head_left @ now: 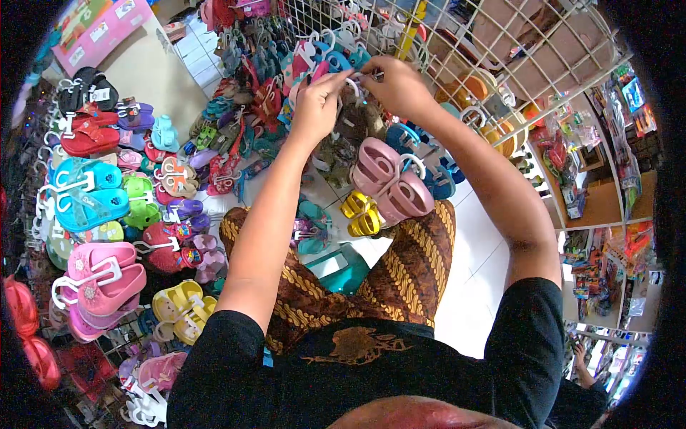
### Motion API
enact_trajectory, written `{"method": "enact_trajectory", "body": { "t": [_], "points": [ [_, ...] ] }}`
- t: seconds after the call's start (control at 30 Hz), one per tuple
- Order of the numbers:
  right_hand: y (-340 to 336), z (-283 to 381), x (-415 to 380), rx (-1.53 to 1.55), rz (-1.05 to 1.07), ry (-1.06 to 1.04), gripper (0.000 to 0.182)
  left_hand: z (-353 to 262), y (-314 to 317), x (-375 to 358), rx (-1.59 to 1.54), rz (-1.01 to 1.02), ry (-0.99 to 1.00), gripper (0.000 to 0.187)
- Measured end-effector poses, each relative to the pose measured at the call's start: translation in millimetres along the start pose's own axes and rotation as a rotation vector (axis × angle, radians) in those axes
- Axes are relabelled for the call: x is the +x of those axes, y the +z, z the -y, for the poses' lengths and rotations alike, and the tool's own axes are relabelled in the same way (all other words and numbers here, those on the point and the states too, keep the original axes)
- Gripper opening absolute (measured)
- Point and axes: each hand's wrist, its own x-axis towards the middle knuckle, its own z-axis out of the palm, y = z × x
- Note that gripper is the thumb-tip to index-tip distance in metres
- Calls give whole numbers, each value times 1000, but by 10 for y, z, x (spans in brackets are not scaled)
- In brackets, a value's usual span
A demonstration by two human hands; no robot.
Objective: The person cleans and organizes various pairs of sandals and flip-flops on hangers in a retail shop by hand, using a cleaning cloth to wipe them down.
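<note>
My left hand (316, 109) reaches up in front of the wire rack, its fingers pinched together. Close beside it, my right hand (398, 87) is also closed at the fingertips. Between them shows a white plastic hook (352, 89); what each hand grips is too small to make out. Just below hang dark olive footwear (349, 132), partly hidden by my left arm. A pair of pink sandals (391, 180) on a white hanger is under my right forearm, with small yellow sandals (361, 213) beside it.
A wire grid rack (511, 53) slants across the upper right. Many sandals on hangers crowd the left side, among them blue sandals (86, 193) and pink shoes (103, 275). White floor tiles (464, 286) show beside my patterned trousers (421, 264). Stocked shelves (607, 225) stand at right.
</note>
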Motion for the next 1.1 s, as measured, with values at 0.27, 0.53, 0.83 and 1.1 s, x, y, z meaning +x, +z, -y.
{"method": "enact_trajectory", "body": {
  "t": [0.27, 0.53, 0.83, 1.1],
  "points": [
    [-13, -97, -53, -61, -89, -129, 25, -14, 81, 21, 183, -114, 50, 22],
    [17, -96, -74, 36, 74, -9, 27, -38, 114, -72, 207, -143, 119, 21],
    [-116, -19, -73, 19, 136, -15, 32, -98, 133, -78, 151, -81, 42, 24],
    [-137, 45, -91, 2, 199, 49, 31, -149, 59, -154, 144, -101, 3, 26]
  ]
}}
